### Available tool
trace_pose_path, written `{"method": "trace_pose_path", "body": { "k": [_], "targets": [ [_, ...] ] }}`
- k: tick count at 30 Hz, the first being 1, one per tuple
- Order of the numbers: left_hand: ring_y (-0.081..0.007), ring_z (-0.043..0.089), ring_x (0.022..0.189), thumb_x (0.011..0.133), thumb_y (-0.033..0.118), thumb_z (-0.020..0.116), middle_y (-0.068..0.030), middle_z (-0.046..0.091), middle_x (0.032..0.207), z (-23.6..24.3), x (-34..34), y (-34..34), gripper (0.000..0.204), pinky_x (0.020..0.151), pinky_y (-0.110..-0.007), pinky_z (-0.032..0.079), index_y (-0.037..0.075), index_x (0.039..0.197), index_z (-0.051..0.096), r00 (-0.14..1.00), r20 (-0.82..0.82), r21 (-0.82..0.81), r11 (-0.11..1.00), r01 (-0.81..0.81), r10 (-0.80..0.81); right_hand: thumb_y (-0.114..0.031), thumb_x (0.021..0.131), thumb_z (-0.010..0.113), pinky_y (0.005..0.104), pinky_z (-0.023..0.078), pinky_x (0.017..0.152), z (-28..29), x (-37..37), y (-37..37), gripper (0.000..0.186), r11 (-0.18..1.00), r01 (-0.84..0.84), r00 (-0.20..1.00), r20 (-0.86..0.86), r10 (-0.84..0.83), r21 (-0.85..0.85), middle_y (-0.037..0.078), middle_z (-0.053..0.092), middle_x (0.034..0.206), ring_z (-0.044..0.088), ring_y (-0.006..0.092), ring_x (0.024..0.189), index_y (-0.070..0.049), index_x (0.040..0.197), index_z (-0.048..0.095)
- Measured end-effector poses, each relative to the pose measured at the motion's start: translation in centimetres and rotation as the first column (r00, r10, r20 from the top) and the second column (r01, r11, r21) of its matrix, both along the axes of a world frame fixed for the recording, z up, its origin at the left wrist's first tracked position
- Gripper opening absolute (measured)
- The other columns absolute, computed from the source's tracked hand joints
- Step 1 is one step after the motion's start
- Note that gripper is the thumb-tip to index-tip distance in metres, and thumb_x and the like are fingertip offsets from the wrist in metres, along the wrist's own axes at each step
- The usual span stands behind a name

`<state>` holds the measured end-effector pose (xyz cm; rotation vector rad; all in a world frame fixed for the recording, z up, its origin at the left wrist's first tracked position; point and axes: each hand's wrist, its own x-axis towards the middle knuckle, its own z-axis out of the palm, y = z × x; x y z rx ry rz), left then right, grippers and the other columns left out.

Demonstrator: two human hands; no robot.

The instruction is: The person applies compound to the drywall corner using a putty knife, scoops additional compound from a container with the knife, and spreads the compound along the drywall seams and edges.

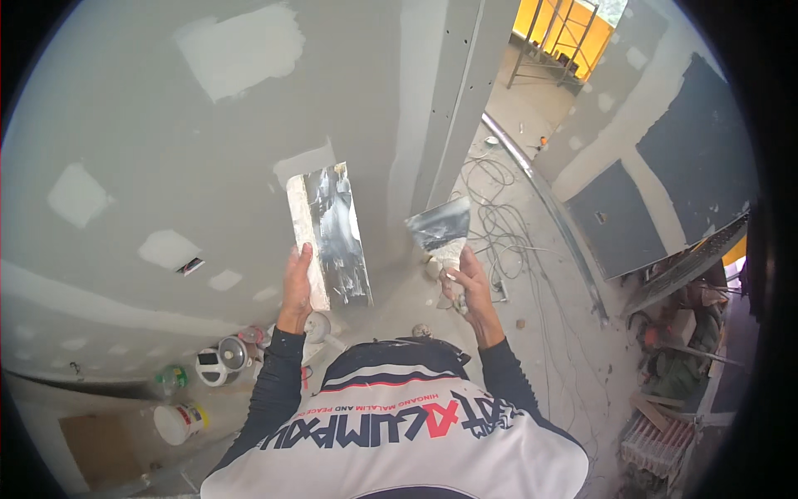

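My left hand grips the plaster-crusted edge of a wide, long-bladed finishing trowel, whose dark metal face is smeared with white compound. It is held upright before the grey drywall, near a pale filled patch. To its right, my right hand is closed round the handle of a putty knife. The knife's flared blade points up and away from me, with compound caked near its base. The two tools are apart. Most of the knife's handle is hidden by my fingers.
Loose cables and a curved metal track lie on the dusty floor to the right. A white bucket and a green bottle stand lower left. Scaffolding shows through the opening; scrap material is piled lower right.
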<state>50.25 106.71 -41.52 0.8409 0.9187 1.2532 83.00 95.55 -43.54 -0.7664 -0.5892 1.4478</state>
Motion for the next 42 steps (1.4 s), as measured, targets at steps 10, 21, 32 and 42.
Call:
{"method": "trace_pose_path", "body": {
  "k": [10, 21, 32, 42],
  "targets": [
    [-0.0159, 0.071, 0.091, 0.105, 0.039, 0.056, -0.0064, 0.069, 0.105, -1.4, -0.2, -0.8, 0.04, 0.079, -0.031, 0.059, 0.004, 0.125, 0.059, 0.956, 0.184, -0.207, 0.942, 0.264, -0.227, -0.009, 0.099, 0.054, 0.023, 0.043, 0.048, 6.2, -7.3, -2.2, 0.056, 0.977, -0.108, 0.877, -0.445, 0.18, 0.183, 0.013, 0.058, 0.092, 0.051, 0.0131, 0.062, -0.007, 0.151, 0.033],
    [-0.0173, 0.064, 0.108, 0.109, 0.034, 0.05, -0.0092, 0.063, 0.123, 1.3, -3.3, 1.0, 0.042, 0.094, -0.034, 0.053, -0.001, 0.132, 0.055, 0.995, 0.074, 0.007, 0.998, 0.067, -0.067, -0.01, 0.099, 0.058, 0.0234, 0.044, 0.048, 3.5, -6.3, -5.6, 0.055, 0.997, -0.079, 0.984, -0.16, 0.081, 0.018, 0.01, 0.058, 0.088, 0.049, 0.0112, 0.058, -0.004, 0.148, 0.034],
    [-0.0222, 0.06, 0.104, 0.107, 0.022, 0.054, -0.0136, 0.064, 0.115, 2.6, 0.4, -1.4, 0.04, 0.093, -0.035, 0.047, -0.007, 0.134, 0.05, 0.89, -0.434, 0.481, 0.871, 0.099, 0.138, -0.005, 0.102, 0.053, 0.0225, 0.042, 0.049, 4.0, -11.2, -2.3, 0.048, 0.987, -0.146, 0.977, -0.162, 0.135, -0.059, 0.005, 0.057, 0.096, 0.056, 0.0125, 0.07, -0.006, 0.148, 0.038],
    [-0.0175, 0.062, 0.108, 0.109, 0.031, 0.051, -0.0115, 0.065, 0.119, -0.1, 1.4, -2.4, 0.042, 0.095, -0.032, 0.049, -0.004, 0.132, 0.055, 0.949, -0.298, 0.121, 0.982, 0.145, -0.103, -0.008, 0.101, 0.057, 0.0248, 0.044, 0.05, 10.2, -7.9, 0.2, 0.049, 0.984, 0.022, 0.994, 0.106, -0.041, 0.178, 0.006, 0.057, 0.092, 0.053, 0.0108, 0.064, -0.001, 0.146, 0.037]
  ]
}}
